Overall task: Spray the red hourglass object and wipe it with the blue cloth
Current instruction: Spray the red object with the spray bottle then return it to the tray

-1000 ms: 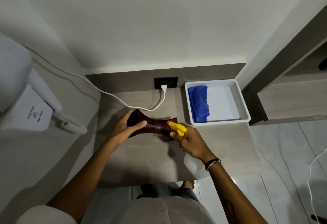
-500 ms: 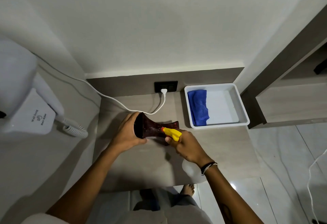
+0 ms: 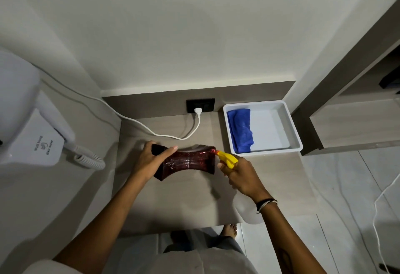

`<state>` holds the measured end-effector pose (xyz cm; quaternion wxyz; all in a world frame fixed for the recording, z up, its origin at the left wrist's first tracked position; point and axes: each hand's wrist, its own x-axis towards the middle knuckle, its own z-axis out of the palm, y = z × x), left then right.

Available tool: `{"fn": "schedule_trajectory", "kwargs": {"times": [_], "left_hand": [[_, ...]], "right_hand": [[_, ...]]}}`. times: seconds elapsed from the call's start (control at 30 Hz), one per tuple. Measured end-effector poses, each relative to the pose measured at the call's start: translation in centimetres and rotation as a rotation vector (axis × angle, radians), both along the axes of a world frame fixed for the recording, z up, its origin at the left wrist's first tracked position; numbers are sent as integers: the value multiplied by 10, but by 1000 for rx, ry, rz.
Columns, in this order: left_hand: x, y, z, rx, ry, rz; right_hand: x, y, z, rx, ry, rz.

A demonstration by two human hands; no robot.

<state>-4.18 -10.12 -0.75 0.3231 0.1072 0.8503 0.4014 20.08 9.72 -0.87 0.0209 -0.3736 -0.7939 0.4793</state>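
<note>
The dark red hourglass object (image 3: 190,161) lies on its side above the wooden counter (image 3: 184,200), its surface glistening. My left hand (image 3: 151,161) grips its left end. My right hand (image 3: 240,176) holds a spray bottle with a yellow nozzle (image 3: 227,159), and the nozzle tip sits right at the object's right end. The bottle's pale body (image 3: 249,211) hangs below my wrist. The blue cloth (image 3: 240,131) lies folded in the left half of a white tray (image 3: 290,126), apart from both hands.
A white cord (image 3: 151,129) runs from a black wall socket (image 3: 200,105) across the counter's back to a wall-mounted hair dryer (image 3: 28,122) at the left. A wooden shelf unit (image 3: 357,126) stands to the right. Tiled floor lies below the counter's front edge.
My left hand has turned the hourglass object so its long side faces me. The spray nozzle has moved from its middle to its right end.
</note>
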Motion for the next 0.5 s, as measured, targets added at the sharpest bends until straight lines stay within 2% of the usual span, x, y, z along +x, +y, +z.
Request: {"fn": "schedule_trajectory", "kwargs": {"times": [0.17,0.33,0.4,0.5], "left_hand": [[0,0,5,-31,-104,-81],[0,0,6,-49,-255,-60],[4,-2,5,-38,-223,-102],[10,-8,4,2,-58,-217]], "right_hand": [[-7,-6,6,-10,40,98],[-12,-12,7,-23,49,157],[-12,-12,7,-28,47,146],[-12,-12,9,-33,58,153]]}}
